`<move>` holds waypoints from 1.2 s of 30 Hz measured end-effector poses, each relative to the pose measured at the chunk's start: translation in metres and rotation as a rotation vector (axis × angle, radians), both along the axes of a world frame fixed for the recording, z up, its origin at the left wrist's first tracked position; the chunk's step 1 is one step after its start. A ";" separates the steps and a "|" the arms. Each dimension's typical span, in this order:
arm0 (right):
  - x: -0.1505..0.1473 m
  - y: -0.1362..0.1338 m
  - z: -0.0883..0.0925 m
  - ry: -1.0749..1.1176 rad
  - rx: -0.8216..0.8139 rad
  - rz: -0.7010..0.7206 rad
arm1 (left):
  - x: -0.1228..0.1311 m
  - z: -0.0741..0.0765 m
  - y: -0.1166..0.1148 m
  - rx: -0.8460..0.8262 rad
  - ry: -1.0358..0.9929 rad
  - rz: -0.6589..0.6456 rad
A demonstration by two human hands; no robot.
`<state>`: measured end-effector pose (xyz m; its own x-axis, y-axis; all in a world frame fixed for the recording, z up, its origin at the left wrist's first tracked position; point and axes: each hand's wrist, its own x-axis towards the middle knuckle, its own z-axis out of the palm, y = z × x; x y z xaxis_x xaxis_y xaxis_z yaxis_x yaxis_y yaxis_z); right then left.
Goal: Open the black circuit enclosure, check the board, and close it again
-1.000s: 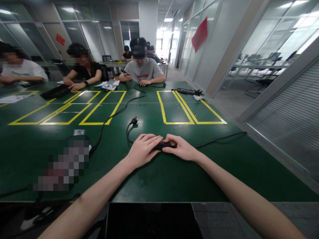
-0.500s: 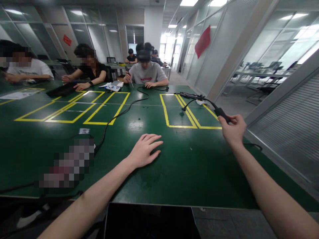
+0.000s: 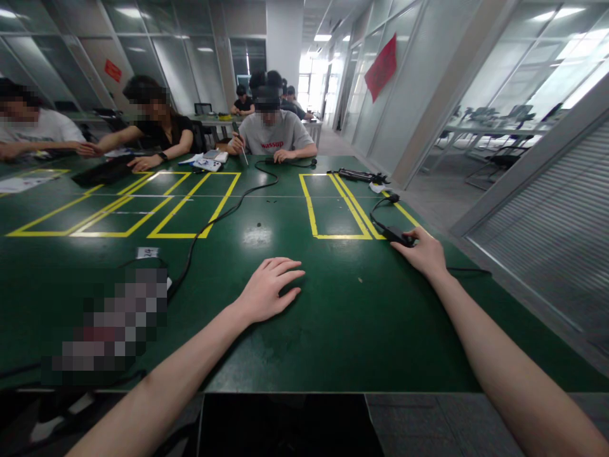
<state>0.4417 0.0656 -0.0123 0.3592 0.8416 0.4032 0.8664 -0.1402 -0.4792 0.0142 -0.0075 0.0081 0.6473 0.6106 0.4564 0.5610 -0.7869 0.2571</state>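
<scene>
My left hand lies flat and open on the green table, fingers spread, holding nothing. My right hand rests on the table to the right, near the corner of a yellow taped box, its fingers closed on a black power adapter that now lies on the table. From the adapter a thin black cable curves up to a small plug. Another stretch of cable runs right, behind my wrist.
Several people sit at the far side of the table, one in a grey shirt holding a thin tool. A long black cable crosses the middle. A black device lies far right. A dark screen sits at the near edge.
My right hand carried the black adapter from the table's middle out to the right, lifted it, then lowered it onto the table. My left hand let go and stayed flat.
</scene>
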 end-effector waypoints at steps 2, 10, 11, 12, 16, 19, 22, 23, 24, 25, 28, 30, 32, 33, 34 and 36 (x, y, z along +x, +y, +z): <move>0.004 0.000 -0.002 0.018 0.008 0.046 | 0.000 0.000 -0.001 -0.006 0.004 -0.002; 0.008 0.005 -0.005 -0.010 0.003 -0.034 | 0.000 0.000 -0.002 -0.023 0.001 -0.009; 0.007 0.006 -0.005 -0.013 -0.011 -0.059 | 0.000 -0.001 -0.002 -0.024 0.003 -0.005; 0.007 0.006 -0.004 -0.011 -0.023 -0.082 | 0.000 -0.001 -0.002 -0.029 0.009 -0.001; 0.005 0.006 -0.002 0.045 -0.008 -0.109 | -0.001 -0.003 -0.002 -0.073 0.066 0.011; 0.004 0.005 0.000 0.106 0.030 -0.087 | -0.001 -0.005 -0.002 -0.091 0.100 0.012; 0.006 0.004 0.002 0.182 0.046 -0.113 | -0.001 -0.006 -0.001 -0.093 0.103 0.011; 0.007 0.005 0.002 0.209 0.043 -0.130 | -0.001 -0.006 -0.001 -0.093 0.102 0.010; 0.008 0.005 0.003 0.231 0.033 -0.148 | -0.002 -0.006 -0.001 -0.093 0.101 0.010; 0.010 0.005 0.003 0.248 0.021 -0.163 | -0.002 -0.006 -0.001 -0.093 0.100 0.010; 0.015 0.006 0.004 0.267 -0.023 -0.192 | -0.001 -0.005 -0.001 -0.095 0.100 0.008; 0.019 0.007 0.003 0.286 -0.060 -0.206 | -0.001 -0.005 -0.002 -0.097 0.101 0.012; 0.021 0.008 0.003 0.307 -0.090 -0.216 | -0.001 -0.005 -0.002 -0.096 0.101 0.014; 0.022 0.009 0.003 0.314 -0.097 -0.219 | -0.001 -0.005 -0.002 -0.094 0.100 0.014; 0.023 0.009 0.002 0.317 -0.095 -0.218 | -0.001 -0.005 -0.002 -0.093 0.099 0.013; 0.023 0.009 0.002 0.314 -0.072 -0.210 | -0.001 -0.004 -0.002 -0.095 0.102 0.011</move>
<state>0.4649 0.0747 -0.0107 0.6233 0.7589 0.1888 0.6279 -0.3417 -0.6993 0.0132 -0.0094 0.0036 0.6803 0.6552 0.3284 0.5963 -0.7553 0.2717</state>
